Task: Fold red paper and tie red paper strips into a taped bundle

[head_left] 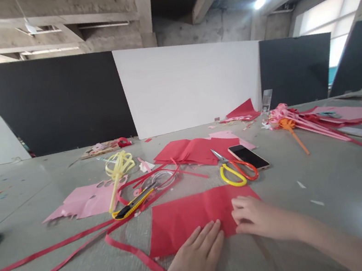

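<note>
A sheet of red paper (188,216) lies flat on the grey table (333,183) in front of me. My left hand (197,256) rests on its near edge with fingers stretched out flat. My right hand (256,218) sits at the sheet's right corner, fingers curled and pressing or pinching the paper's edge. Just beyond the sheet lie scissors (236,170) with a yellow and an orange handle, a phone (248,156) and a yellow utility knife (133,204).
Long red paper strips (58,255) trail to the left. Pink cut paper (85,201), a yellow paper flower (118,167) and more red sheets (192,150) lie farther back. A pile of pink and red strips (308,122) sits at the right. Black and white boards stand behind.
</note>
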Demonstrator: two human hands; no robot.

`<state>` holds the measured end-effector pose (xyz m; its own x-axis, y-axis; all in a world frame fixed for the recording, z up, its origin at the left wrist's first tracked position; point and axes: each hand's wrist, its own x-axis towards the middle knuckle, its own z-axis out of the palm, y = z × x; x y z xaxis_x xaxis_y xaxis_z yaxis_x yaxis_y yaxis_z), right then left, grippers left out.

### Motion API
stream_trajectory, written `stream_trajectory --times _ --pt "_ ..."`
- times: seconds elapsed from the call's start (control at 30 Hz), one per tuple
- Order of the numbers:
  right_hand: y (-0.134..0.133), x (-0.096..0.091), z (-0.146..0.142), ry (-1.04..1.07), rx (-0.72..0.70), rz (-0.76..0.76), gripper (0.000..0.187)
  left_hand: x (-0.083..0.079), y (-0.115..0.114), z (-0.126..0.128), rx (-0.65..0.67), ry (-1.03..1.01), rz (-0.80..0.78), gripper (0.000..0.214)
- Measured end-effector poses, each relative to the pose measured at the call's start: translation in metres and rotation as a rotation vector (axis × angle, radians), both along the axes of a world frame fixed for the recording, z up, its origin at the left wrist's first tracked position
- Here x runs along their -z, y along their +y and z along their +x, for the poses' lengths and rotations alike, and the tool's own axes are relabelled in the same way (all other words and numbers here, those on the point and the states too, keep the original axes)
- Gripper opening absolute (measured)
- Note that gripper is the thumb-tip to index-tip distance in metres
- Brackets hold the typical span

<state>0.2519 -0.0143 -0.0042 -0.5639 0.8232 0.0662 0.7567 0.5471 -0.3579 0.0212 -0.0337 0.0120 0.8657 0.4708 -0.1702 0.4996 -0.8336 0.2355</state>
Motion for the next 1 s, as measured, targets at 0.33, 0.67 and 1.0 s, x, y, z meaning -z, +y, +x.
stream_trajectory --times 0.33,0.67,1.0 --pt "0.002 -0.002 0.007 -0.016 0.046 -0.012 0.021 0.003 0.002 -0.001 0.006 -0.046 0.004 0.070" --pt "0.002 0.000 0.006 -0.018 0.049 0.000 0.023 0.004 0.001 -0.001 -0.019 -0.036 -0.005 0.073" --pt "0.001 -0.006 0.011 0.011 0.091 -0.087 0.020 0.005 0.004 0.000 0.000 -0.045 -0.018 0.071"
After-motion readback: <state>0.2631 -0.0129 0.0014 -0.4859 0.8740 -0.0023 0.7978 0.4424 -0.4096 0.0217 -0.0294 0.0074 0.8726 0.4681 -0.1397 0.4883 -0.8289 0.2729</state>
